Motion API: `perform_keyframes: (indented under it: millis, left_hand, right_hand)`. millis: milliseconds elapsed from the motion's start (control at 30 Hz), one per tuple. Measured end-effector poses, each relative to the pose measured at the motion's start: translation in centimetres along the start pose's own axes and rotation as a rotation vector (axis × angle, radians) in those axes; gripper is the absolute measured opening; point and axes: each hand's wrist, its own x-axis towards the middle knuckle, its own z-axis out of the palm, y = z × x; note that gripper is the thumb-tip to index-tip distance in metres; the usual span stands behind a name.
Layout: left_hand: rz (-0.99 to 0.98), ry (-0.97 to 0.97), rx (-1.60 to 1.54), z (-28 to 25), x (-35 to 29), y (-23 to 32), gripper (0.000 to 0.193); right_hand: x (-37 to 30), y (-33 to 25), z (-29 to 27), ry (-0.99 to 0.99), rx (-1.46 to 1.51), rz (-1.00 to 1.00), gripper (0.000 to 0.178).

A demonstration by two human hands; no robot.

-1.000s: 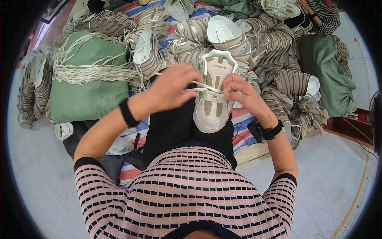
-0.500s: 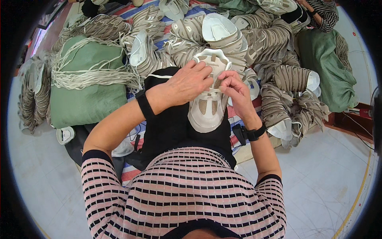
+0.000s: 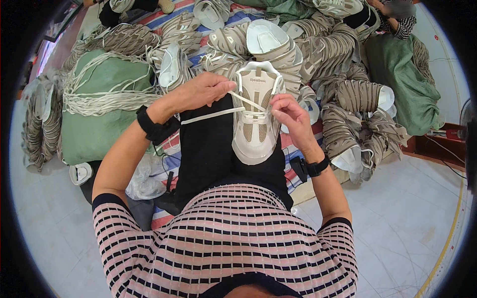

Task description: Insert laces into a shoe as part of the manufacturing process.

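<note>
A beige-and-white sneaker upper (image 3: 253,149) rests on black trousers (image 3: 206,161), toe at six o'clock. The left hand (image 3: 203,92), at ten o'clock from it, pinches a cream shoelace (image 3: 251,101). The right hand (image 3: 289,114), at three, bends its fingertips against the eyelet edge; whether they grip lace or edge, I cannot tell. A red-white-blue striped sheet (image 3: 164,20) lies beneath stacked uppers (image 3: 330,52) at one. Around: a lace-draped green sack (image 3: 87,141) at nine, a co-worker's striped sleeve (image 3: 405,28) at two, pale floor (image 3: 397,218) at four.
</note>
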Motion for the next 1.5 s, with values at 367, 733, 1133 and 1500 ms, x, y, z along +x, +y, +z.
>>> perform_keyframes:
  millis: [367,733,1133,1500]
  left_hand:
    - [0.105,0.027,-0.198,3.7,1.1,-0.7,0.029]
    - [0.26,0.065,0.107,4.6,2.0,-0.2,0.021]
    - [0.109,0.064,-0.153,4.1,2.6,-0.7,0.012]
    - [-0.01,0.122,-0.137,-2.4,-1.0,-4.8,0.013]
  right_hand:
    - [2.6,-4.8,1.1,-0.322,-1.33,-0.468,0.01]
    - [3.2,-6.1,0.1,-0.672,-0.432,0.151,0.012]
    - [2.7,-2.9,-1.7,-0.252,-0.091,0.391,0.009]
    - [0.3,0.0,0.0,-0.018,0.19,0.22,0.013]
